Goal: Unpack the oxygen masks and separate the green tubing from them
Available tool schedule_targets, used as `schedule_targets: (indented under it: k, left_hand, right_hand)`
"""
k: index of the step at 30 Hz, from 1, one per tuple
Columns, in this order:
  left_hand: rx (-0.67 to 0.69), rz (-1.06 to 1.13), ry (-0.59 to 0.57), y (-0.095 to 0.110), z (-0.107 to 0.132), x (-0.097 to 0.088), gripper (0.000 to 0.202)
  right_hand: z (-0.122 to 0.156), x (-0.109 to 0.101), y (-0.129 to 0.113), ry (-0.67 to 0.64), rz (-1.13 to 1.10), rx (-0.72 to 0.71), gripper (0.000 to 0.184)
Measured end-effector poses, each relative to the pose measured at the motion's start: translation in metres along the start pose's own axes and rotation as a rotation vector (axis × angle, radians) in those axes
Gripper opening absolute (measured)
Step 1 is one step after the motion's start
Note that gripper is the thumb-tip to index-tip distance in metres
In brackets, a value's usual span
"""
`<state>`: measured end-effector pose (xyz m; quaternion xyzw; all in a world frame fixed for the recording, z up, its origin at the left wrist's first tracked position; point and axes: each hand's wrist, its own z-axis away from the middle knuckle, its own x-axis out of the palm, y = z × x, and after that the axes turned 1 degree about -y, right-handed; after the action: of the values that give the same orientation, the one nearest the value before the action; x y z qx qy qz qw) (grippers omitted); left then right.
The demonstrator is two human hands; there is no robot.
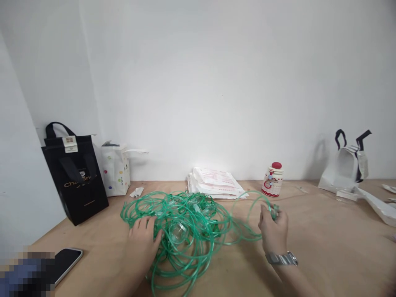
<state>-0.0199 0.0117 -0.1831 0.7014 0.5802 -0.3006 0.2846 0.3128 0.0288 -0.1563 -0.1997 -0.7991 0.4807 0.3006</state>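
Observation:
A tangled heap of green plastic tubing (193,231) spreads over the middle of the table, with clear rounded plastic pieces (178,232) that look like parts of oxygen masks among the coils. My left hand (144,233) lies at the heap's left side, fingers bent and thumb apart, with tubing between them. To the right of the heap, my right hand (274,225) is closed around a bunch of the tubing, raised a little. A small greenish end piece (274,210) shows at its fingers, and loops run from it back to the heap.
Behind the heap lies a stack of white printed packets (216,182). A white jar with a red lid (272,180) stands right of it. At left are a black bag (76,181), a dotted white bag (116,171) and a phone (67,264). White packaging (343,171) stands far right.

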Motion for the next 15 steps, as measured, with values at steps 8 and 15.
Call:
schedule_targets:
  k: [8,15]
  left_hand:
    - [0.029,0.346,0.153,-0.006,-0.001,0.007,0.015]
    - [0.151,0.346,0.351,0.001,0.003,0.006,0.023]
  right_hand:
    - [0.049,0.020,0.008,-0.807,0.765,-0.750,0.023]
    - [0.062,0.017,-0.012,-0.889,0.686,-0.797,0.042]
